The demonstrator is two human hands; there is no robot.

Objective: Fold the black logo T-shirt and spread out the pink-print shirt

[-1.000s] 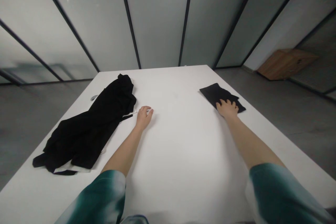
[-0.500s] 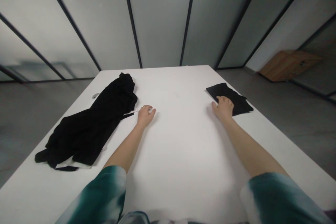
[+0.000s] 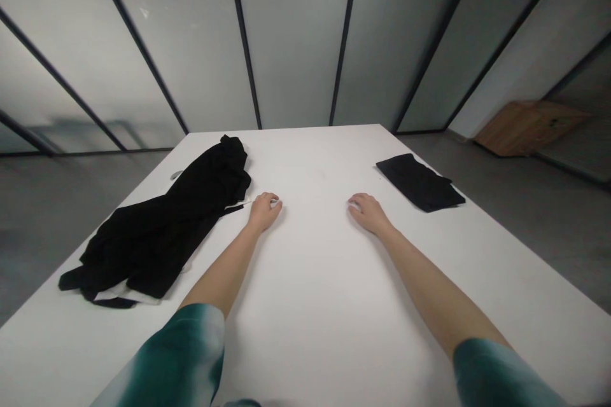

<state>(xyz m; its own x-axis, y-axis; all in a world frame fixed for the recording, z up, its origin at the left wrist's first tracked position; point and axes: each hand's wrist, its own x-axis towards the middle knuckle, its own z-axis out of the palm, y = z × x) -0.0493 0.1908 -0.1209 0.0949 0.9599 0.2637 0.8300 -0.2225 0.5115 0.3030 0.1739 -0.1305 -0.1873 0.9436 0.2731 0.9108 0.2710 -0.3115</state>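
Observation:
A crumpled black garment (image 3: 176, 222) lies along the left side of the white table (image 3: 310, 305), with white fabric peeking out at its near end. Beside its right edge rests my left hand (image 3: 265, 210), fingers loosely curved and thumb apart. A thin white strip runs from the garment to this hand; whether the fingers touch it is hard to tell. My right hand (image 3: 368, 212) lies near the middle of the table, fingers slightly bent, holding nothing. To its right is a flat, folded black cloth (image 3: 420, 183), apart from the hand.
A small grey-white round thing (image 3: 176, 175) shows partly behind the garment at the left table edge. Frosted glass panels (image 3: 296, 38) with dark frames stand beyond the table. A wooden cabinet (image 3: 529, 127) is on the floor at the far right.
My right hand has left the folded black cloth and moved left towards the middle of the table. The cloth stays where it lay. My left hand has hardly moved.

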